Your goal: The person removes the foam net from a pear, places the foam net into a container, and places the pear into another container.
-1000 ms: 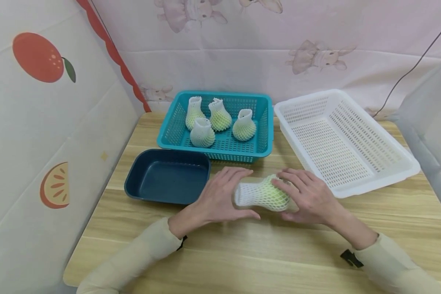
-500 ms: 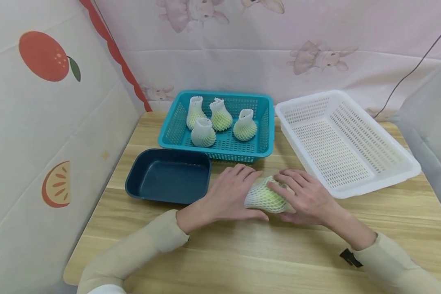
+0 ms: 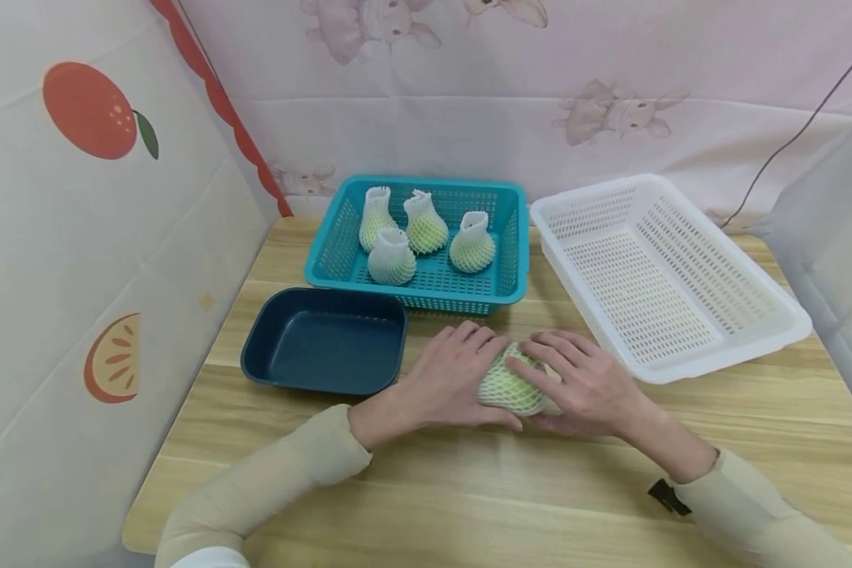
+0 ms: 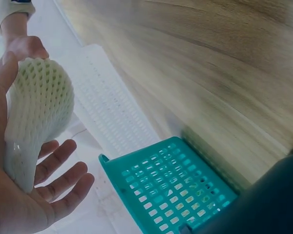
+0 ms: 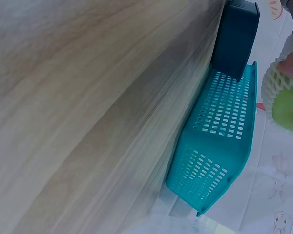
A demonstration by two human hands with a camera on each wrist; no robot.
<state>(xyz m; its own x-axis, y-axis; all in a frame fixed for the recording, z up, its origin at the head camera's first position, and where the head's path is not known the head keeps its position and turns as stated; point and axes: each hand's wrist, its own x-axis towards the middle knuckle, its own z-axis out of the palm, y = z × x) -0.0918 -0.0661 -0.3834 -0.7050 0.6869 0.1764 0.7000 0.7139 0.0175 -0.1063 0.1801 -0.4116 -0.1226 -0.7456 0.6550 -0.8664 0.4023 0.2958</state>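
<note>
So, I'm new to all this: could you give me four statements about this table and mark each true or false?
1. The left hand and the right hand are both on one netted fruit. True.
2. Six fruits stand in one basket. False: the teal basket holds four fruits.
3. In the head view, the dark tray is left of the white basket. True.
4. That fruit is completely covered. False: the right wrist view shows bare green skin beyond the foam net.

the fruit (image 5: 288,110) is green, its diamond-meshed netting (image 4: 41,97) white.
</note>
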